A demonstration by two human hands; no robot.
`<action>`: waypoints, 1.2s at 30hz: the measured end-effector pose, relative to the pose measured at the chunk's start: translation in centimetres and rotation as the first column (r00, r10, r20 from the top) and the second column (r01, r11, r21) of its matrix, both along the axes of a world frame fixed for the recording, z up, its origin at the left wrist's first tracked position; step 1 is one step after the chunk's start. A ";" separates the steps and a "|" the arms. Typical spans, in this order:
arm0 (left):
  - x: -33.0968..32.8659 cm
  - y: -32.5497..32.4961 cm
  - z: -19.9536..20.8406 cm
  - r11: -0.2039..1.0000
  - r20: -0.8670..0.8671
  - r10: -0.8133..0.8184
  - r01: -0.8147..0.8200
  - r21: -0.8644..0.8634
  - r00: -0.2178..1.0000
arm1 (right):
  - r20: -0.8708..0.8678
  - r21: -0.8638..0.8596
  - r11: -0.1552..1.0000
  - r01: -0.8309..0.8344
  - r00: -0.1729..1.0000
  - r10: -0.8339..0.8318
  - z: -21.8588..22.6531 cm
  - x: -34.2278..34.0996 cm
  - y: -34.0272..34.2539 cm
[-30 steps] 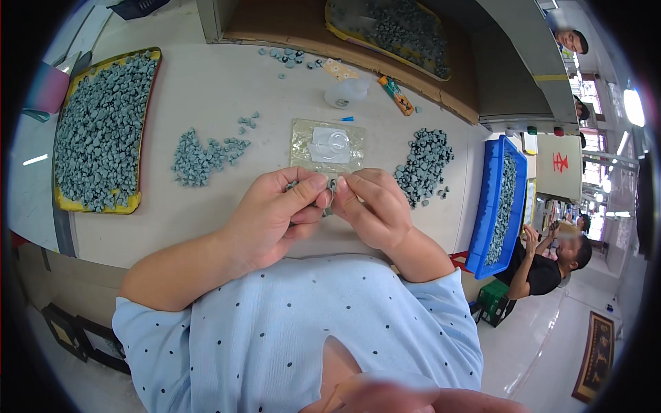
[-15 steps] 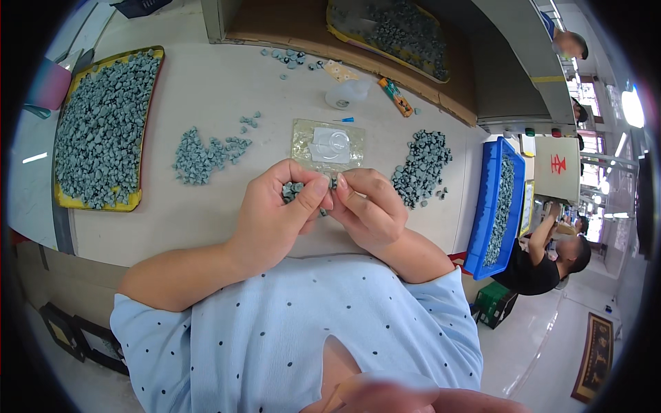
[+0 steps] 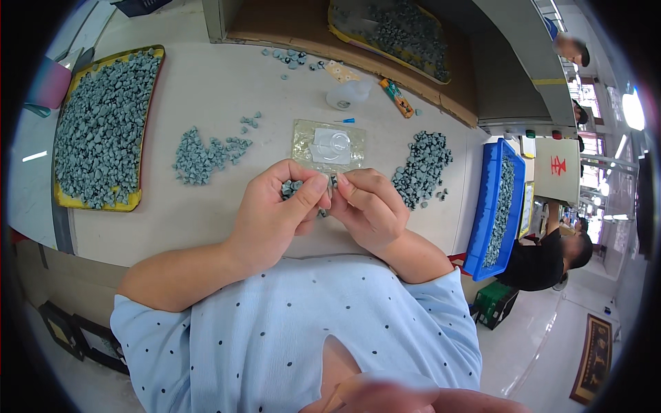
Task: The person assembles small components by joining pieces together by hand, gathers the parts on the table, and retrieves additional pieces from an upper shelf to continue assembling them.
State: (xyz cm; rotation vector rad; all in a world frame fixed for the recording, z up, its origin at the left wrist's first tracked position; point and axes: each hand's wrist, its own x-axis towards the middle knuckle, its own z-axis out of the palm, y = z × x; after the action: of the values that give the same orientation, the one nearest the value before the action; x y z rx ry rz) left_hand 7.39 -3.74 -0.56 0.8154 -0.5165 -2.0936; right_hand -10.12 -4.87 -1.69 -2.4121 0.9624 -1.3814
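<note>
My left hand (image 3: 275, 213) is closed around several small grey-green pieces (image 3: 290, 188), some with black parts. Its thumb and forefinger meet the fingertips of my right hand (image 3: 375, 210). Between the two hands a small grey-green and black piece (image 3: 334, 181) is pinched, mostly covered by the fingers. Just beyond the fingertips lies a yellowish clear pad (image 3: 303, 148) with a white sheet and a round clear dish (image 3: 337, 145) on it. A heap of grey-green pieces (image 3: 193, 160) lies left of my hands, and a heap with more black showing (image 3: 421, 168) lies to the right.
At far left stands a yellow tray (image 3: 131, 201) full of pieces; at right, a blue bin (image 3: 475, 237). A clear squeeze bottle (image 3: 348, 94), a blue needle tip (image 3: 348, 120) and an orange tube (image 3: 397, 98) lie beyond the pad. A shelf (image 3: 275, 34) borders the back.
My hands stay almost in place, with small shifts of the fingertips at the pinched piece. In the background at right, a person in black has shifted posture.
</note>
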 end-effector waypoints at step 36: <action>-1.1 -1.6 -0.6 0.985 0.142 0.103 -0.121 0.123 0.984 | -0.380 0.492 0.663 0.565 0.824 -0.421 3.3 -7.9 -2.4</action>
State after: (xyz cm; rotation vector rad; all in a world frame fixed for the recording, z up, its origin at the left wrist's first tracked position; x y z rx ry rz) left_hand 6.27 -5.35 -1.12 1.0440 -0.3980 -1.9934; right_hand -18.00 -7.31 1.65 -1.9070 1.9037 -0.7192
